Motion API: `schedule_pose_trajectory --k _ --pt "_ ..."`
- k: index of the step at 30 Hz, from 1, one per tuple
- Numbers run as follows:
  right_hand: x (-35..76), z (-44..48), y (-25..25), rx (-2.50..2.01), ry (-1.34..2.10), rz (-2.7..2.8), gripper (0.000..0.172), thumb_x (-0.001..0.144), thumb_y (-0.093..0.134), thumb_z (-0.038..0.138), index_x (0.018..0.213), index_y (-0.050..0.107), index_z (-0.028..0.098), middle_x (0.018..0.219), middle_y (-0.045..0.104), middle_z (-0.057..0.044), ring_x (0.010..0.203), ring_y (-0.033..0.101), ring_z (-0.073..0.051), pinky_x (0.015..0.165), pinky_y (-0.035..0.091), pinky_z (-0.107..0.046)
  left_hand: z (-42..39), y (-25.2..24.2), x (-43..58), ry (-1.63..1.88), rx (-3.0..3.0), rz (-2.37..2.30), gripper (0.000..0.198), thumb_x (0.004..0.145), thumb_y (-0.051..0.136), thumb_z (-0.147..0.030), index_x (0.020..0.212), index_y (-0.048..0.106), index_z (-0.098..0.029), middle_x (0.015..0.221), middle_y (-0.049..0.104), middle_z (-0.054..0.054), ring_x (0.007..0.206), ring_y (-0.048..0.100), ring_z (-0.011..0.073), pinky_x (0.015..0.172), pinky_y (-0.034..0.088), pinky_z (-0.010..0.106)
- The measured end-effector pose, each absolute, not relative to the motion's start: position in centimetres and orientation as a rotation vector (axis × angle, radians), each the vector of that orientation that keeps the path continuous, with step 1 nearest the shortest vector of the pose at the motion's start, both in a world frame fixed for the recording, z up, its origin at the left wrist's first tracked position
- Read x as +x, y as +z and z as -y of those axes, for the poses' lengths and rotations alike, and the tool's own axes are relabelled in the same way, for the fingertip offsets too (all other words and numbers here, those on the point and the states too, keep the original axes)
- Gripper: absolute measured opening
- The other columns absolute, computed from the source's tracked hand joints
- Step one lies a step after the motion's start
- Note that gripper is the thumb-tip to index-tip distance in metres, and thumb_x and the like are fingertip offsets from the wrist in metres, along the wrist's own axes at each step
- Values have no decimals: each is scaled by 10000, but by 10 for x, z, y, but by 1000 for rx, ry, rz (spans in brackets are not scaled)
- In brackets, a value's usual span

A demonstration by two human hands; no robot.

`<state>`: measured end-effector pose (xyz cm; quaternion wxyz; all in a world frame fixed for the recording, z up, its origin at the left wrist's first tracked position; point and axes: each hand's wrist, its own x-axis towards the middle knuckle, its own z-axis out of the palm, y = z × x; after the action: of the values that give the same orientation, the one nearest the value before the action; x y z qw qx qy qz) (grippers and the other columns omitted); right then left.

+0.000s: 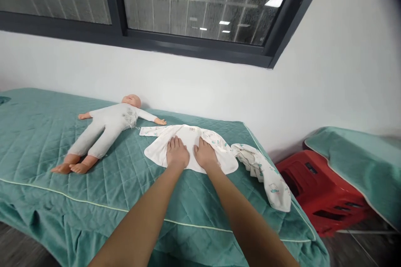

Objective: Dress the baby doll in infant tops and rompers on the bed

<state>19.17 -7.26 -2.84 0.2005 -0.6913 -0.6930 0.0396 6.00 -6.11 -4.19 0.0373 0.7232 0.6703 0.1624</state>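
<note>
Green quilt [103,192]; outstretched fingers [176,142] touch shirt [190,139].

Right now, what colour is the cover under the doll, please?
The cover is teal green, clearest in the head view.

So the little shirt [189,138] is plain white in the middle with a tiny greenish and pinkish print on the sleeves. Other garment [276,187] is off-white, kinda teal print. Doll [109,117] has a whitish body with a greyish patch, peachy head and feet. Quilt [131,179] is teal green, diamond pattern, pale yellow-green piping. Plastic thing [326,183] is bright red, wall [200,85] white.
</note>
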Motion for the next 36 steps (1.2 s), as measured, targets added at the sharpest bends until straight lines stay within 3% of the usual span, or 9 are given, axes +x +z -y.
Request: schedule_pose_trajectory --k 6,10,13,16,19,22,26,32,36 --pt "204 97 -20 -1781 110 1848 432 940 353 234 1323 553 225 1286 644 -41 1183 588 -166 1056 405 -285 67 -44 53 610 2292 -1976 549 966 255 -286 1434 457 -83 1544 378 155 1459 282 284 1187 239 471" --pt "245 87 -7 -1870 50 1625 474 918 271 180 1304 546 180 1347 592 -67 1258 526 -168 1096 370 -318 67 -44 52 639 2287 -1971 527 964 273 -289 1404 501 -108 1523 415 148 1441 317 284 1174 269 477" --pt "288 71 -2 -2003 84 1518 458 882 385 219 1300 544 124 1322 601 -129 1223 554 -224 1056 405 -363 66 -44 53 654 2285 -1978 526 965 271 -302 1392 516 -118 1514 430 140 1436 326 282 1178 266 472" --pt "324 61 -3 -2111 172 1532 357 797 579 275 1098 662 103 1201 665 -157 1121 610 -265 989 444 -372 65 -45 55 646 2293 -1997 529 966 267 -307 1398 512 -124 1521 422 135 1438 319 285 1178 265 482" --pt "348 55 -2 -2145 238 1610 195 726 677 276 868 706 145 1057 714 -104 1003 642 -237 911 464 -320 64 -46 57 613 2304 -2012 542 972 250 -321 1428 478 -136 1542 391 123 1451 297 285 1181 258 488" --pt "363 45 8 -2159 274 1651 104 726 675 258 773 698 169 838 719 -45 802 645 -187 766 473 -269 64 -48 59 580 2314 -2023 574 980 229 -376 1451 445 -128 1559 357 129 1466 262 291 1190 240 488" --pt "381 26 28 -2166 221 1620 90 747 648 226 796 695 169 816 703 -46 765 619 -179 722 447 -265 63 -49 61 535 2340 -2033 609 981 210 -424 1462 428 -121 1563 346 137 1471 251 296 1195 230 486" --pt "389 21 22 -2118 72 1500 207 835 534 237 969 682 182 982 695 -73 910 608 -210 835 439 -310 59 -46 63 511 2365 -2038 607 981 204 -418 1460 428 -120 1562 347 142 1462 270 302 1190 232 494" --pt "387 40 -1 -2117 -24 1301 370 894 476 349 1148 603 113 1177 624 -165 1096 562 -253 956 415 -361 57 -45 64 492 2357 -2039 592 978 213 -415 1456 434 -143 1566 345 126 1463 271 295 1193 224 497"
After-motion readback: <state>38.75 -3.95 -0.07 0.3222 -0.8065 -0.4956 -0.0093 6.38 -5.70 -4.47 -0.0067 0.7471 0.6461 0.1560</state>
